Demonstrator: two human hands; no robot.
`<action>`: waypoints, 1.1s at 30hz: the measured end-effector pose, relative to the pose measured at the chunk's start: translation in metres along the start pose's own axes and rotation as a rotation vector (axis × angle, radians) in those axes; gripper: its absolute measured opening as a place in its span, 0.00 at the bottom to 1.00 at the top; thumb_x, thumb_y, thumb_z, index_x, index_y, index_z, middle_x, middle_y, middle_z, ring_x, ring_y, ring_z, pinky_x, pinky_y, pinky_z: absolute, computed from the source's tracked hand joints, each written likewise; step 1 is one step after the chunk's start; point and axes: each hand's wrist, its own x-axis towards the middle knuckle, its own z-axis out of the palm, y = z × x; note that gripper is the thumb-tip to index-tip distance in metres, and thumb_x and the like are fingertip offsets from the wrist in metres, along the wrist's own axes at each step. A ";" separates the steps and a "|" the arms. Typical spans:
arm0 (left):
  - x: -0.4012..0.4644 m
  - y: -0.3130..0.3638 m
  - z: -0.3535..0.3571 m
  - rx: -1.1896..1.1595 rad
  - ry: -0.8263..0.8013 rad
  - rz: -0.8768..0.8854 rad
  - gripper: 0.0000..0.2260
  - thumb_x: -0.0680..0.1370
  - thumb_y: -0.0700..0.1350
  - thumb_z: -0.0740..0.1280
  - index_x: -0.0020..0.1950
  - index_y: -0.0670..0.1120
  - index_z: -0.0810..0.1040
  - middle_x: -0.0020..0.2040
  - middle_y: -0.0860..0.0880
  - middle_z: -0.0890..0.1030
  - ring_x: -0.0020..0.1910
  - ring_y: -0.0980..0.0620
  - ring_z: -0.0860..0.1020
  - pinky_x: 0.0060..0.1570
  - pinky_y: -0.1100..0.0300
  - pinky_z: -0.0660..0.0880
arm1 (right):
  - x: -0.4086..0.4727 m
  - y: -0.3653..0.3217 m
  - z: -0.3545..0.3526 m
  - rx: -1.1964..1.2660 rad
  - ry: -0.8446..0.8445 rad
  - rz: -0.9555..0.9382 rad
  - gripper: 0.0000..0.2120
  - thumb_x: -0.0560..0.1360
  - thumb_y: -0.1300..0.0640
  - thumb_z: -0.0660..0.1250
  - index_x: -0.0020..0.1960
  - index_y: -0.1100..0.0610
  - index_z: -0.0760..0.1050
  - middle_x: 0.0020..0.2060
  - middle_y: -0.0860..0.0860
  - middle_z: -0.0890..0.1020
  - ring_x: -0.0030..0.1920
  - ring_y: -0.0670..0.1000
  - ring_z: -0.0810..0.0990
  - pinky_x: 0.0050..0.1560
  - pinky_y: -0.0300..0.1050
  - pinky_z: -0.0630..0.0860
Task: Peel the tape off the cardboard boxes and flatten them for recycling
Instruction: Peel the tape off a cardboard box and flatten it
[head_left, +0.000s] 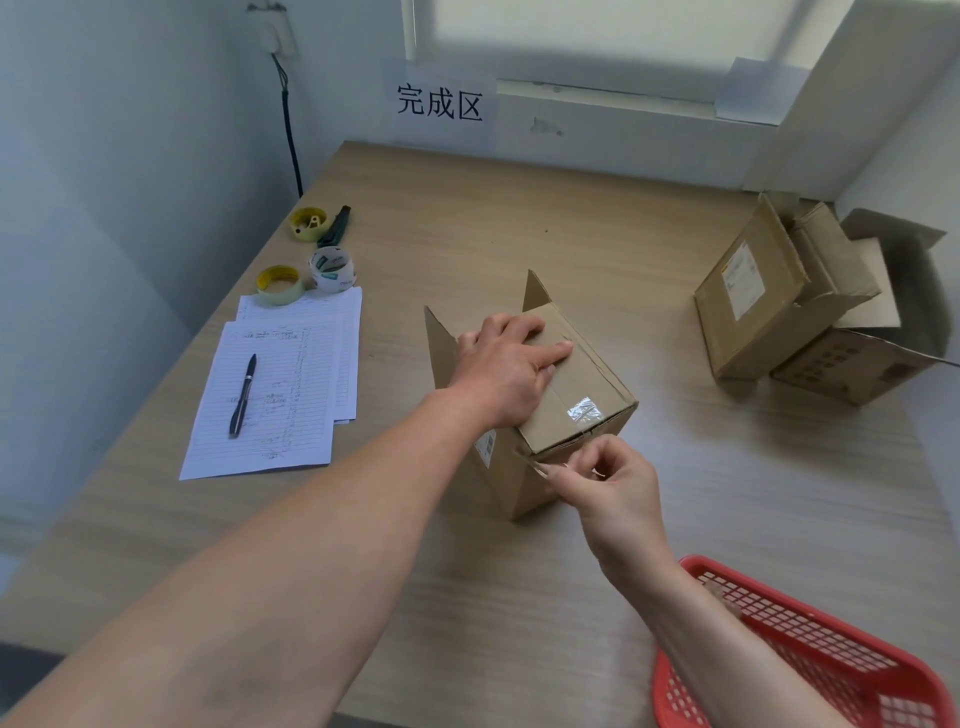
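The cardboard box (566, 395) I am working on stands near the middle of the frame on the wooden table (519, 218), its far flaps standing up; my left hand (506, 371) lies flat on its top, fingers straight and pressing the closed flap down; my right hand (608, 475), just below the box's near edge, has thumb and fingertips pinched together on a strip of clear tape (545, 467) that runs from the box's near corner to my fingers; a shiny patch of the tape (584, 410) shows on the top of the box near that edge. At the right of the frame two more cardboard boxes (810, 306) lie together with flaps open; in the lower right corner sits a red plastic basket (810, 649) under my right forearm. At the left lie lined sheets of paper (280, 395) with a black pen (242, 395) on them; above these, rolls of tape (306, 275); on the wall at the top hangs a sign (440, 103) with three characters.
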 end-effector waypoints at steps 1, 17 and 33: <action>0.000 -0.001 0.000 -0.002 0.001 -0.003 0.17 0.84 0.55 0.56 0.72 0.68 0.68 0.76 0.57 0.62 0.74 0.50 0.54 0.71 0.49 0.51 | 0.001 0.000 0.000 0.092 -0.010 0.025 0.18 0.65 0.73 0.74 0.36 0.58 0.67 0.29 0.53 0.73 0.31 0.51 0.76 0.39 0.49 0.74; -0.001 0.002 0.003 0.015 0.009 -0.001 0.17 0.84 0.56 0.56 0.72 0.68 0.67 0.77 0.57 0.61 0.74 0.49 0.54 0.71 0.46 0.53 | 0.000 0.010 0.009 0.183 0.106 -0.084 0.16 0.68 0.79 0.65 0.41 0.59 0.72 0.34 0.54 0.73 0.29 0.51 0.71 0.27 0.42 0.71; 0.001 0.004 0.003 0.013 -0.002 -0.007 0.17 0.84 0.56 0.56 0.72 0.69 0.68 0.77 0.57 0.61 0.74 0.50 0.54 0.70 0.47 0.52 | 0.002 0.040 0.000 -0.702 -0.014 -0.627 0.12 0.61 0.72 0.67 0.36 0.57 0.71 0.34 0.47 0.71 0.33 0.46 0.67 0.33 0.33 0.63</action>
